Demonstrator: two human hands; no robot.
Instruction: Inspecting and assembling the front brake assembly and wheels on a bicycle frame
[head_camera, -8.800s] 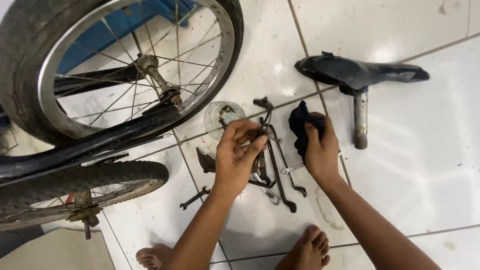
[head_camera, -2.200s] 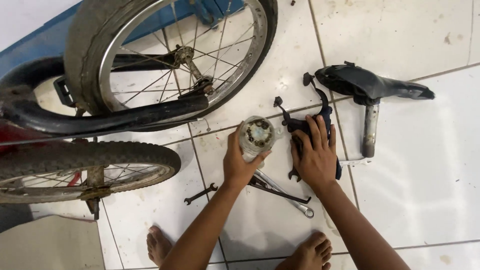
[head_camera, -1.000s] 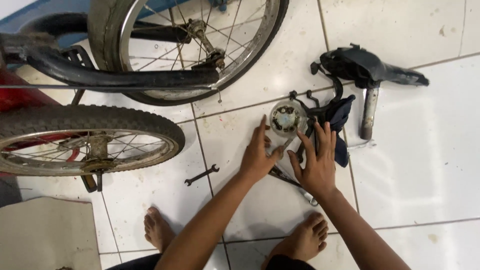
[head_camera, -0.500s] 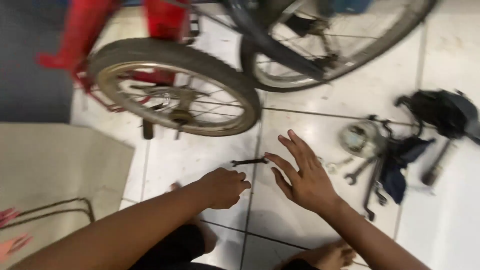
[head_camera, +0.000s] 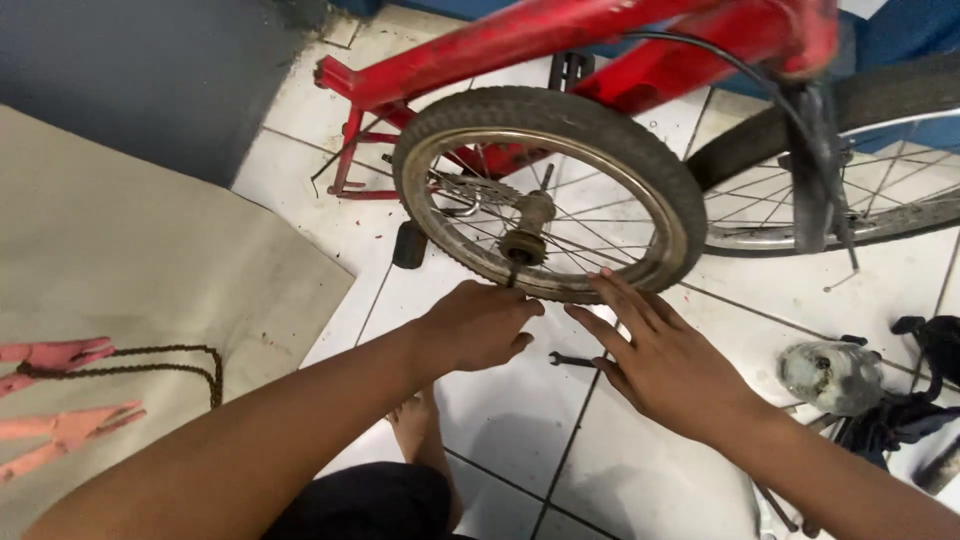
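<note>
A small bicycle wheel (head_camera: 545, 195) with a black tyre, silver rim and a rusty hub (head_camera: 527, 240) lies on the white tile floor against a red bike frame (head_camera: 560, 40). My left hand (head_camera: 480, 325) hovers just below the wheel's near rim, fingers loosely curled, holding nothing. My right hand (head_camera: 660, 355) is spread open beside it, its fingertips at the tyre's lower edge. A small spanner (head_camera: 572, 359) lies on the tile between the two hands.
A second wheel (head_camera: 850, 180) lies at the right. A round clear container (head_camera: 832, 377) and dark tools (head_camera: 915, 415) sit at the right edge. A beige cardboard sheet (head_camera: 150, 290) at the left carries a bike chain (head_camera: 140, 368) and pink pieces (head_camera: 60, 355). My foot (head_camera: 420, 435) rests on the tiles.
My view has swung left from the saddle and tools to the red frame's wheel. Both hands left the round container and moved up to the wheel's near rim.
</note>
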